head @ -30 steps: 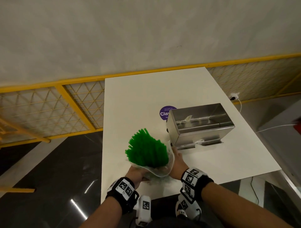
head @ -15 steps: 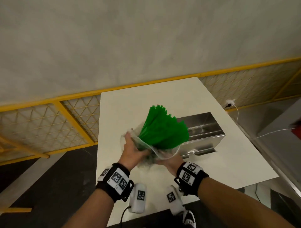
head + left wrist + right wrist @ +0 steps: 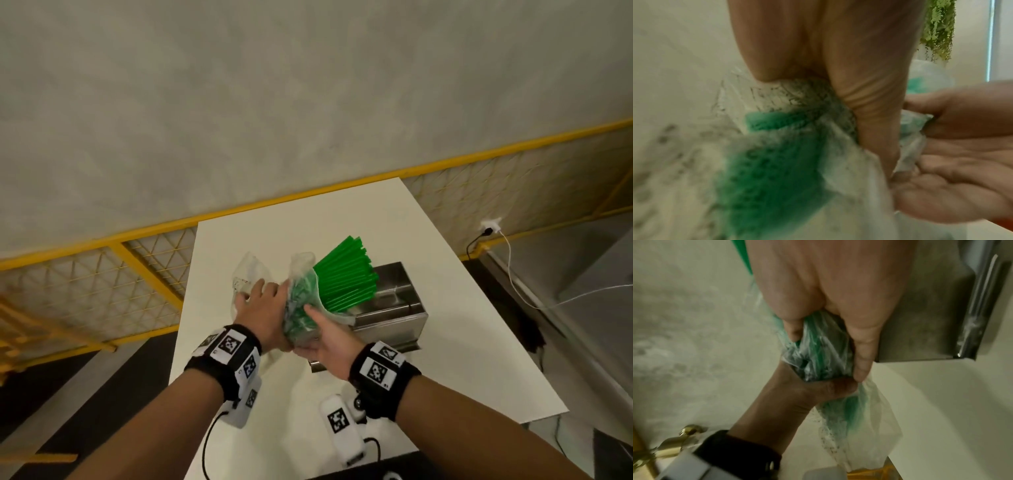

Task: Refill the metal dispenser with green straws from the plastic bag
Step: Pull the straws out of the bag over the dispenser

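A bundle of green straws (image 3: pixel 346 274) sticks out of a clear plastic bag (image 3: pixel 301 305), tilted up and to the right, its free ends over the open top of the metal dispenser (image 3: pixel 394 308). My left hand (image 3: pixel 260 308) grips the bag from the left, with a loose flap of plastic above its fingers. My right hand (image 3: pixel 325 337) is curled round the bag's lower end and the straws inside. In the left wrist view the left hand (image 3: pixel 828 65) bunches the printed bag (image 3: pixel 777 162). In the right wrist view the right hand (image 3: pixel 828 296) squeezes the bag (image 3: pixel 818 356) beside the dispenser (image 3: pixel 931 321).
The dispenser stands on a white table (image 3: pixel 239 246) whose right side drops to a dark floor. A yellow mesh railing (image 3: pixel 147 274) runs behind the table. A wall socket (image 3: pixel 489 228) with a white cable is at the far right.
Both hands lifted the bag off the table and swung the straw bundle to the right, over the dispenser. The bag's mouth has been pulled back to the left.
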`<state>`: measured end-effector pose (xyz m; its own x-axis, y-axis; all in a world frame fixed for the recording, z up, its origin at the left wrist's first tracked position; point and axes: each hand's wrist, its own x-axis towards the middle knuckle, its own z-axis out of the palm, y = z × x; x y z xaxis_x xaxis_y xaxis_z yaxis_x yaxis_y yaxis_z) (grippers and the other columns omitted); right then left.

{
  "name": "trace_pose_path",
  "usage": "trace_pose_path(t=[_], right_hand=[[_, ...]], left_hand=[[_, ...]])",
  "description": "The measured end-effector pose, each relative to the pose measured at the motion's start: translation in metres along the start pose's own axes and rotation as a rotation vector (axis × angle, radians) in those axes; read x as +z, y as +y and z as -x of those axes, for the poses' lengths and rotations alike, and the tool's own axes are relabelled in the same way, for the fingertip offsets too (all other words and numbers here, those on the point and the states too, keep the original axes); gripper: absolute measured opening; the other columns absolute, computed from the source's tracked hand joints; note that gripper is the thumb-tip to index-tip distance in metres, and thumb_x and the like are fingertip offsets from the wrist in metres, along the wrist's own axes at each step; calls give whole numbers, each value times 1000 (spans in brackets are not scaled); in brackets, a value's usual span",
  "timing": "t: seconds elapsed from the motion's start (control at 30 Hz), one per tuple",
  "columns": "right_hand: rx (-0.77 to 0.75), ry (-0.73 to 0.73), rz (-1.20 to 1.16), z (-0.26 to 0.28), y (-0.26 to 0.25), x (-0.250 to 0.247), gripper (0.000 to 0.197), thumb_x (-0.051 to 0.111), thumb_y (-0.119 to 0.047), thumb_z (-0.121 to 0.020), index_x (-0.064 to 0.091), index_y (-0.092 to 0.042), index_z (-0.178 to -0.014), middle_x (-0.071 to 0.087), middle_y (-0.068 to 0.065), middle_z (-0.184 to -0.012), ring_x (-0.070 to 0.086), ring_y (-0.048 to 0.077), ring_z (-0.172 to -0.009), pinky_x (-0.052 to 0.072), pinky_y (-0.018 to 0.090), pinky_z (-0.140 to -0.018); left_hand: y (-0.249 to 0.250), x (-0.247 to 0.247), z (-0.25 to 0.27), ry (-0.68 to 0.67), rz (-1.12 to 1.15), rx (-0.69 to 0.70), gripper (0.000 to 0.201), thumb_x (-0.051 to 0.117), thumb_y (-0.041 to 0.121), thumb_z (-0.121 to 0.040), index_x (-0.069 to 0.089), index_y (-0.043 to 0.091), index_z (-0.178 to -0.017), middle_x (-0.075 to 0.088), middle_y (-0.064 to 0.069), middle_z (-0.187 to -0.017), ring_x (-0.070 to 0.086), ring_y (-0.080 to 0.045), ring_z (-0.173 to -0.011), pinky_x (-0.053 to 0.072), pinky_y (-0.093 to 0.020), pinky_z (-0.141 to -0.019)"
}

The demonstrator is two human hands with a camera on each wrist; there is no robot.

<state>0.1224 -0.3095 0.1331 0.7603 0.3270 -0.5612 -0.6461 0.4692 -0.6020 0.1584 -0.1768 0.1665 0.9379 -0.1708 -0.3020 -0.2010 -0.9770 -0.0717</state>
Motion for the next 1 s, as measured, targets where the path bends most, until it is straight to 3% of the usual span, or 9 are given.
trace_pose_path(t=[0.2,0.37,0.5,0.53,0.6,0.67,0.8,0.9,1.0], right_hand=[[-64,-16,282,24,-24,-46,17,59,-26,-91,61,-17,-105,60,4,-97,61,21,-70,52,31,-63],[-163,10,1105,55,-58,-93,31,59,-36,-89,63,-12,-71,63,6,-67,53,13,-51,41,25,-49],[-651,227,1305,67,-84,-115,18,66,-31,-83,57,-16,-77,53,-1,-66,46,9,-61,43,30,-62],[-773,250,1322,66,-88,-115,17,67,-31,-82,57,-19,-88,53,-5,-78,47,8,-72,43,27,-69],[-867,221,1506,55,-89,-115,48,66,-38,-80,50,-22,-121,50,0,-119,46,15,-109,40,31,-94],[-757,170,1716,34,-84,-118,73,59,-44,-84,25,-27,-146,25,6,-151,24,25,-138,23,43,-114],[-495,125,1963,-1,-66,-115,68,38,-45,-95,2,-28,-150,1,2,-160,4,25,-147,4,49,-118],[-463,103,1952,-19,-62,-114,63,41,-41,-94,16,-21,-148,26,8,-152,30,27,-139,26,49,-114],[-282,61,1894,-28,-58,-114,44,58,-31,-86,47,-16,-126,55,7,-122,56,26,-109,51,44,-93]], left_hand=[[14,-13,-11,23,-144,26,103,78,40,-60,19,26,-144,43,-4,-137,31,-28,-133,22,-51,-104],[24,-22,-12,10,-280,86,93,75,38,-65,23,29,-141,48,-4,-131,37,-28,-128,25,-52,-102],[35,-31,-15,-36,-348,105,87,75,36,-67,28,29,-140,49,-5,-129,39,-29,-125,25,-53,-103],[37,-34,-17,-47,-355,108,86,75,37,-67,28,30,-139,50,-5,-128,40,-30,-125,24,-53,-103],[40,-40,-23,-83,-372,125,86,75,39,-68,28,32,-139,50,-5,-127,40,-30,-124,23,-53,-104],[45,-45,-29,-120,-396,145,89,75,40,-68,26,31,-141,51,-6,-127,39,-30,-125,22,-53,-105],[49,-48,-38,-146,-422,198,95,75,37,-69,19,27,-145,50,-10,-129,40,-32,-124,22,-54,-106],[40,-47,-41,-103,-346,235,101,77,41,-67,15,31,-146,43,-10,-136,36,-32,-128,21,-52,-107],[26,-53,-35,14,-220,238,117,78,55,-62,0,40,-147,10,-10,-157,7,-34,-144,8,-57,-113]])
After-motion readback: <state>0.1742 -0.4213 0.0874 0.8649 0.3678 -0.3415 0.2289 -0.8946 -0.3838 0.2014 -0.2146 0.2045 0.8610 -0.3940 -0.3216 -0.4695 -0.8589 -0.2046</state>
